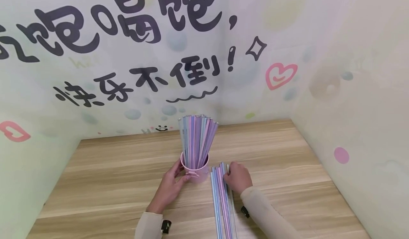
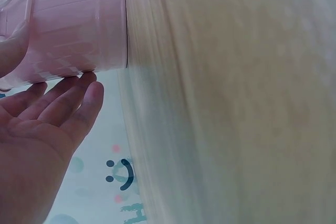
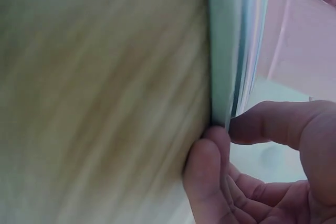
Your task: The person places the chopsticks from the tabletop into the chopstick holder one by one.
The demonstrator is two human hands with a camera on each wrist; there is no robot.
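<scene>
A pink cup (image 1: 198, 177) stands upright on the table, filled with long thin pastel sticks (image 1: 195, 139). My left hand (image 1: 170, 185) holds the cup from its left side; in the left wrist view the thumb lies at the handle (image 2: 27, 11) and the fingertips (image 2: 93, 92) touch the wall. Right of the cup lies a row of similar blue, pink and purple sticks (image 1: 220, 196). With thumb and fingers, my right hand (image 1: 239, 178) pinches the far end of a pale green stick (image 3: 223, 51) at the row's right edge.
A printed wall (image 1: 243, 100) with dark lettering rises behind the wood-grain table (image 1: 127, 182). Another wall (image 1: 358, 107) closes off the right side. Both sleeves carry a small black device, one at the left wrist (image 1: 166, 226) and one at the right wrist (image 1: 245, 211).
</scene>
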